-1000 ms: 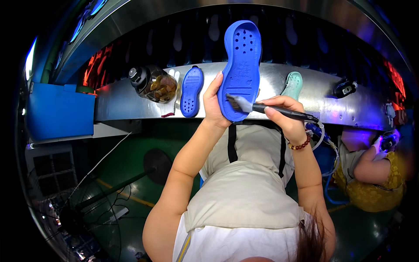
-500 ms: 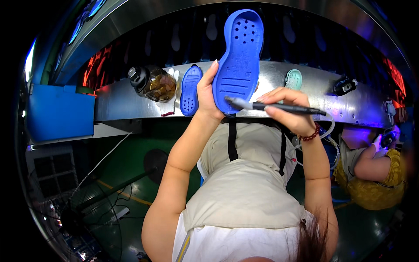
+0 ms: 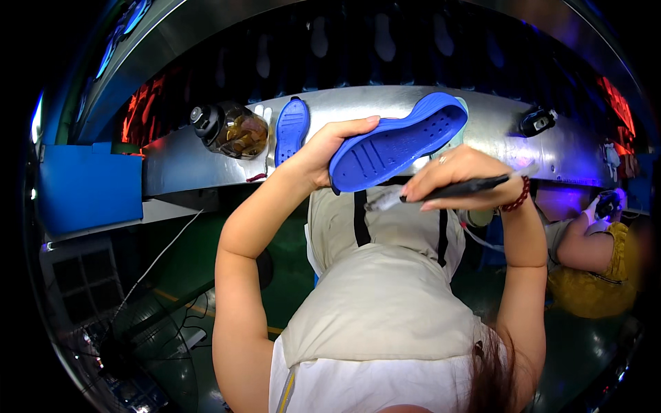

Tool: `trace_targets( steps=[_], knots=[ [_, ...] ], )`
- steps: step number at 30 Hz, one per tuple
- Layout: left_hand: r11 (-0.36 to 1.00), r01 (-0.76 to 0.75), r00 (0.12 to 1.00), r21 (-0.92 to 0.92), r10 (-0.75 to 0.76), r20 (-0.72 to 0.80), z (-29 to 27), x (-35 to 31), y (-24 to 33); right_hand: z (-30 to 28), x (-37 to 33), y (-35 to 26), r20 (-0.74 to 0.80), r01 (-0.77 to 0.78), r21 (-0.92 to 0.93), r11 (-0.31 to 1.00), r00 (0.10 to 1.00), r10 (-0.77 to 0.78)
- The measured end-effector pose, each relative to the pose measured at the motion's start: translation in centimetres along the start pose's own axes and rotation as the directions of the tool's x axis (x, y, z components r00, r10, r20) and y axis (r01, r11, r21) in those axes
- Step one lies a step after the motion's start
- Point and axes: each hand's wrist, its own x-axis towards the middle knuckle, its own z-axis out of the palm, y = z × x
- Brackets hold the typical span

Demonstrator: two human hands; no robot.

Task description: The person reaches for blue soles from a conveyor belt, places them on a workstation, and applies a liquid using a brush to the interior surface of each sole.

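Observation:
A blue foam shoe sole (image 3: 385,153) is tilted in my left hand (image 3: 322,155), which grips its heel end with the thumb over the rim. Its hollow side, with grooves and small round holes, faces up. My right hand (image 3: 465,175) is closed around a black-handled brush (image 3: 475,187). The brush's pale bristles are just below the near edge of the sole, apart from it and over my apron. Left of the held sole, a smaller-looking blue sole (image 3: 292,129) lies on the metal bench (image 3: 179,162).
A dark-lidded jar (image 3: 241,132) stands at the bench's left. A pale green piece (image 3: 459,127) is partly hidden behind the sole. A black object (image 3: 538,122) lies farther right. Beyond the bench, a dark band (image 3: 289,69) carries sole shapes. Another person (image 3: 585,251) sits at right.
The held sole has come lower and its toe end has swung right, tilting over. The brush has left the sole's inner surface and moved down toward me. Sole shapes on the dark band have shifted.

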Motion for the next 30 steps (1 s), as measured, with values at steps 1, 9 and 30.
trace_targets(
  steps=[1, 9, 30],
  knots=[
    [1.0, 0.016, 1.0, 0.017, -0.016, -0.011, 0.3, -0.1, 0.2, -0.3, -0.1, 0.1, -0.018, 0.016, 0.026, 1.0, 1.0, -0.015],
    [0.961, 0.015, 1.0, 0.276, -0.01, -0.021, -0.2, -0.3, 0.2, -1.5, -0.5, 0.1, 0.171, -0.096, -0.151, 0.984, 0.978, 0.121],
    [0.972, -0.185, 0.983, -0.146, 0.182, -0.037, -1.8, 2.0, -2.2, 3.5, -0.1, 6.3, -0.658, -0.167, 0.182, 0.969, 0.712, 0.246]
  ],
)
